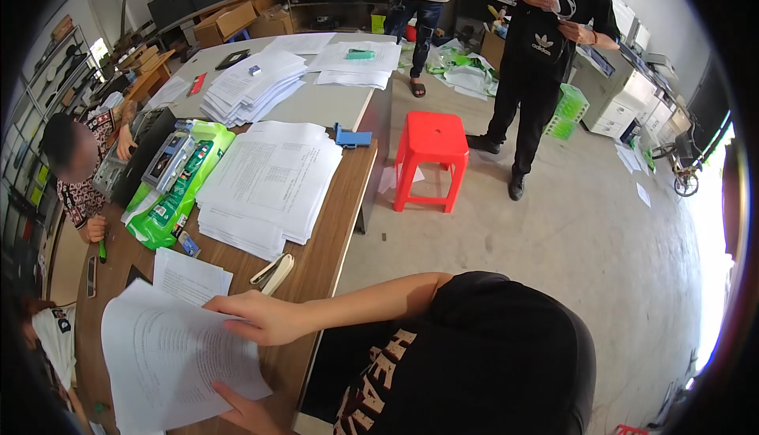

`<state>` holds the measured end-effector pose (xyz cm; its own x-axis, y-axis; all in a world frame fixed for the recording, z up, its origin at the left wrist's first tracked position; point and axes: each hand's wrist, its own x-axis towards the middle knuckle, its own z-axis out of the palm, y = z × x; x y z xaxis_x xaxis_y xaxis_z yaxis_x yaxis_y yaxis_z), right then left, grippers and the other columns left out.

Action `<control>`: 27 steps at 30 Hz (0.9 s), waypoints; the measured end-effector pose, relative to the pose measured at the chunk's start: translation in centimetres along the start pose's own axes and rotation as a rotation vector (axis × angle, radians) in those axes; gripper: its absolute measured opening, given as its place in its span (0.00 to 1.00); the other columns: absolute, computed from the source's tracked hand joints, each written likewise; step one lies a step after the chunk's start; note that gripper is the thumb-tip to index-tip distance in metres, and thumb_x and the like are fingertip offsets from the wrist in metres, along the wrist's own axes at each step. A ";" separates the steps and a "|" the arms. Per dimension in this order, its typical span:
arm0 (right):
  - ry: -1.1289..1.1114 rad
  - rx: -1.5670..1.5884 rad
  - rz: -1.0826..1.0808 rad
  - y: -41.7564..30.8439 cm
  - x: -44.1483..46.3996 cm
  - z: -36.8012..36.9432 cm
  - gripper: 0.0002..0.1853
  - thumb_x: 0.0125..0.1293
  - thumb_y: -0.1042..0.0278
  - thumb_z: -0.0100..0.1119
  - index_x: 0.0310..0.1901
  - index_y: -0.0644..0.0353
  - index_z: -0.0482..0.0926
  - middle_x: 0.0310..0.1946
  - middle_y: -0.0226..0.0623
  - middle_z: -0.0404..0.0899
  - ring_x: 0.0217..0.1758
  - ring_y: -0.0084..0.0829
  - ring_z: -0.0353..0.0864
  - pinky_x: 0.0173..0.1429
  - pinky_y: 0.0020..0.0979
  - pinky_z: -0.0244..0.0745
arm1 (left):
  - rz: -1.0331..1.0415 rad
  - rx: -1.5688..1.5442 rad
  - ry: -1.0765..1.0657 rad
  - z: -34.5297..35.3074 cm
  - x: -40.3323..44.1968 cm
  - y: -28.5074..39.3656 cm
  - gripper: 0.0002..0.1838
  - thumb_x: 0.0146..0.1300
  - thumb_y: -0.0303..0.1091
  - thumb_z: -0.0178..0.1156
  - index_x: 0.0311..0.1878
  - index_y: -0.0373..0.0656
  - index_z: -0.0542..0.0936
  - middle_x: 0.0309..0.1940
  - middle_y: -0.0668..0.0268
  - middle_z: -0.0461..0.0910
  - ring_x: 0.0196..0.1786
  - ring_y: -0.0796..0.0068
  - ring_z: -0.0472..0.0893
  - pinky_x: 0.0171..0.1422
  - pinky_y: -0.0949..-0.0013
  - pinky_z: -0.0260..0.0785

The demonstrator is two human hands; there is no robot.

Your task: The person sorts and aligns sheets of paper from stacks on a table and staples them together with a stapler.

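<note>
My right hand [259, 316] is closed on the upper right edge of a sheaf of printed sheets [170, 356]. Along the lower edge, my left hand [243, 413] grips the same sheaf, its thumb on the paper and the rest partly cut off by the frame. The sheets are bowed above the brown desk. Partly under them lies a smaller batch of printed paper [190, 273]. A cream stapler [273, 274] rests just beyond my right hand. Further off is a large, uneven stack of printed pages [269, 182].
A blue desk tool [352, 136] sits by the desk edge. Left of the stack are a green plastic pack [162, 218] and a small box [187, 243]. A seated person [87, 166] is across the desk. A red stool [432, 139] and two standing people are beyond.
</note>
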<state>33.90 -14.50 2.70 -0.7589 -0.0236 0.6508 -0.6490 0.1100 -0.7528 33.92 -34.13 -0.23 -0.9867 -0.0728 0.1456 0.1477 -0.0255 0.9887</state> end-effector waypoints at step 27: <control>-0.065 0.024 0.153 -0.5 -1.7 1.1 0.23 0.63 0.79 0.42 0.61 0.67 0.61 0.53 0.54 0.72 0.54 0.52 0.74 0.57 0.40 0.71 | 0.095 -0.026 0.098 -0.8 -1.4 -4.3 0.25 0.71 0.38 0.50 0.62 0.26 0.63 0.59 0.49 0.68 0.57 0.61 0.72 0.59 0.63 0.66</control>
<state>35.46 -15.60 1.88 -0.8506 -0.0732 0.5208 -0.5257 0.0936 -0.8455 34.66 -34.68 -4.75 -0.9570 -0.1732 0.2327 0.2428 -0.0392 0.9693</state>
